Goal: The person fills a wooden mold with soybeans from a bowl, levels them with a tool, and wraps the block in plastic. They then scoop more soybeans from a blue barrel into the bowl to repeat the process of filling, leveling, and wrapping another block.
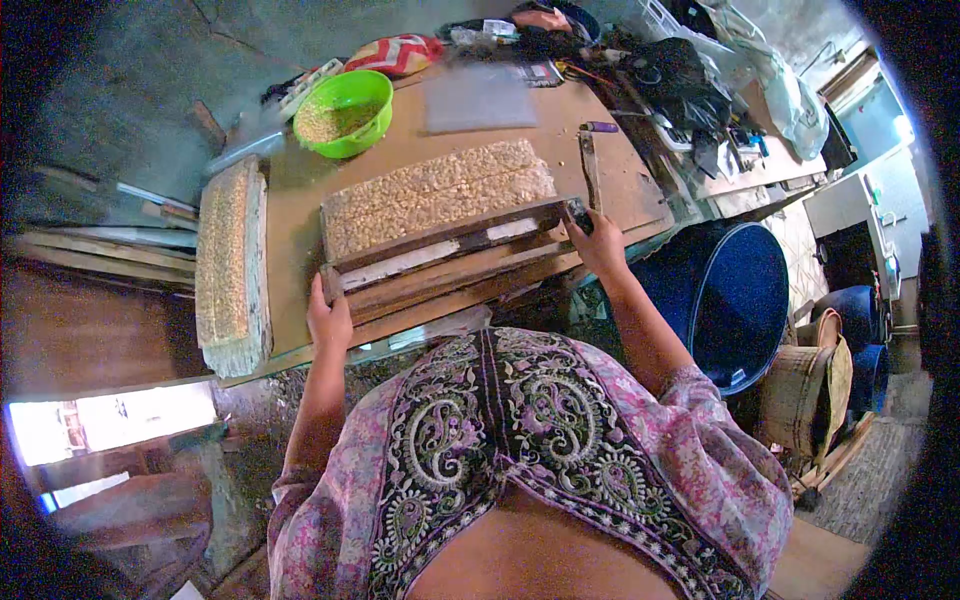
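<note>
A wooden frame (450,243) lies tilted along the near edge of the table, beside a slab covered in pale grains (440,190). My left hand (328,312) grips the frame's left end, with the fingers wrapped round the corner. At the right end, my right hand (597,243) is closed round the other corner, where a dark piece shows by the fingers. Another grain-covered block (230,265) stands at the table's left edge, with a whitish side.
A green bowl (345,113) holding loose grains is at the back left. Behind the slab lies a clear plastic sheet (480,100). A purple-handled tool (598,127) and a metal strip (590,168) are at the right. Blue barrels (740,305) stand right of the table.
</note>
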A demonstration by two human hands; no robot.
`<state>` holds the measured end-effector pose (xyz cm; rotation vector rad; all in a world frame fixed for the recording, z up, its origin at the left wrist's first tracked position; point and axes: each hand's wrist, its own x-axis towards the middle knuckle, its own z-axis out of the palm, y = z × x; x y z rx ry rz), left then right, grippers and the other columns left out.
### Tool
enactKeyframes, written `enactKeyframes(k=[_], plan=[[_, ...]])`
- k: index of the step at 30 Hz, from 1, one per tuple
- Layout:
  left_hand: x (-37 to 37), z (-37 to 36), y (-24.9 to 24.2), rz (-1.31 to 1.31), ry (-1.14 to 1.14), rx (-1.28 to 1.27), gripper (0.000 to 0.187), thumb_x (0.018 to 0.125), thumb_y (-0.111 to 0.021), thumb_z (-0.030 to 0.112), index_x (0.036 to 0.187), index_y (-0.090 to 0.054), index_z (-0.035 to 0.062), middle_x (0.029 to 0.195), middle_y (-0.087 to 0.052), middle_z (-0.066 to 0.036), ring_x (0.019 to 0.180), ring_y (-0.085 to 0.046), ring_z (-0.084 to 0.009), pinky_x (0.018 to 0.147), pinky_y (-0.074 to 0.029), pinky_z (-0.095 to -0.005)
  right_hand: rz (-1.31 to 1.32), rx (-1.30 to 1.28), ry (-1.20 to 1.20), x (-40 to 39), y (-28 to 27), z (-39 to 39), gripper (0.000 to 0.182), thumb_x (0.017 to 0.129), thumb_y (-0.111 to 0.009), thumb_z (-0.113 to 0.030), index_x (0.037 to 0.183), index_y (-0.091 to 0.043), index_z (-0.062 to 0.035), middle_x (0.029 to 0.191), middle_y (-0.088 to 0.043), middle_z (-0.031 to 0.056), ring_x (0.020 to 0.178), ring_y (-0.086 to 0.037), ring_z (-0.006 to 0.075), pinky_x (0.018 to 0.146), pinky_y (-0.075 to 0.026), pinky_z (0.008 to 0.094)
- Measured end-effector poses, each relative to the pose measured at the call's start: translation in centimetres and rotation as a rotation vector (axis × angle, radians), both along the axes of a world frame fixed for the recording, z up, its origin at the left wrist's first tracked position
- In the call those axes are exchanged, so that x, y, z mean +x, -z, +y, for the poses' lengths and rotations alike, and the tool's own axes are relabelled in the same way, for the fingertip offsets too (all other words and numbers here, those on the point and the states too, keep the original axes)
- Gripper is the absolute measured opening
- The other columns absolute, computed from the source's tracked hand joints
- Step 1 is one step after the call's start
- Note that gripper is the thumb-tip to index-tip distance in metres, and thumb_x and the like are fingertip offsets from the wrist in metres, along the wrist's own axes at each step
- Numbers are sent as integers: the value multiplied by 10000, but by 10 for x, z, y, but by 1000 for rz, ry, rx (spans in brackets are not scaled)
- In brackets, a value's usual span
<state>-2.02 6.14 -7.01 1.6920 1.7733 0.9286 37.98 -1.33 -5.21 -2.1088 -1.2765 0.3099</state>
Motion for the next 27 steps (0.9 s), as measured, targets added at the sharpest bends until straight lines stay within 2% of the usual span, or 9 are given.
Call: enactKeyframes(k=[7, 11, 13, 17, 19, 22, 25, 26, 27], plan=[[1, -1, 1, 106, -8, 61, 530, 727, -478, 135, 1215, -324, -2, 1151, -443, -213, 1062, -439, -309, 888, -341, -337, -47, -46, 29, 8, 17, 7, 336, 686, -614, -268, 906, -555, -22, 818, -570, 191, 765, -549, 348, 688, -439, 394], [4, -10, -18, 85, -40, -6, 532, 740, -466, 127, 1227, -301, -12, 1184, -419, -199, 1092, -417, -282, 911, -314, -324, -23, -52, 41, 9, 13, 1, 362, 691, -605, -335, 880, -540, -33, 708, -586, 185, 663, -578, 328, 563, -445, 389], [12, -17, -47, -153, 36, 19, 516, 758, -440, 97, 1236, -283, -17, 1232, -373, -166, 1130, -375, -247, 935, -281, -315, 72, -109, 120, -2, -37, -8, 455, 701, -599, -376, 896, -546, 33, 675, -580, 164, 635, -579, 209, 558, -429, 318], [33, -5, -111, -776, 477, 257, 549, 766, -471, 83, 1264, -253, 9, 1262, -330, -137, 1162, -323, -205, 951, -249, -297, 334, 163, 185, 75, -27, -3, 380, 721, -583, -306, 862, -539, 44, 618, -538, 85, 534, -478, 123, 484, -395, 265], [42, 21, -122, -763, 408, 290, 564, 762, -484, 93, 1268, -247, 14, 1262, -329, -137, 1161, -324, -203, 954, -244, -297, 129, 310, 174, 104, -24, 14, 329, 754, -542, -307, 779, -561, 21, 570, -546, 88, 414, -486, 146, 404, -399, 292], [40, 41, -111, -688, 183, 233, 579, 754, -492, 96, 1269, -241, 18, 1257, -333, -134, 1152, -333, -200, 952, -247, -298, 316, 139, 409, 144, -29, 49, 350, 678, -620, -337, 730, -584, 7, 542, -530, 88, 391, -475, 144, 348, -372, 288], [20, 65, -44, -780, -142, 86, 641, 704, -509, 89, 1273, -222, 24, 1232, -361, -128, 1125, -362, -199, 932, -271, -296, 229, 243, 459, 242, 62, 107, 528, 595, -652, -410, 855, -547, 38, 819, -579, 151, 738, -573, 237, 659, -452, 327], [5, 69, -11, -704, -108, 107, 686, 676, -525, 96, 1278, -206, 26, 1234, -354, -133, 1128, -356, -205, 920, -281, -297, 343, -145, 778, 232, 39, 122, 666, 562, -659, -453, 963, -509, 57, 1006, -532, 174, 937, -520, 276, 807, -398, 337], [-6, 66, 10, -629, -77, 126, 730, 648, -542, 103, 1284, -189, 29, 1235, -348, -137, 1130, -350, -211, 909, -291, -299, 345, -135, 772, 223, 34, 125, 666, 562, -659, -453, 963, -509, 57, 1006, -532, 174, 937, -520, 276, 807, -398, 337]])
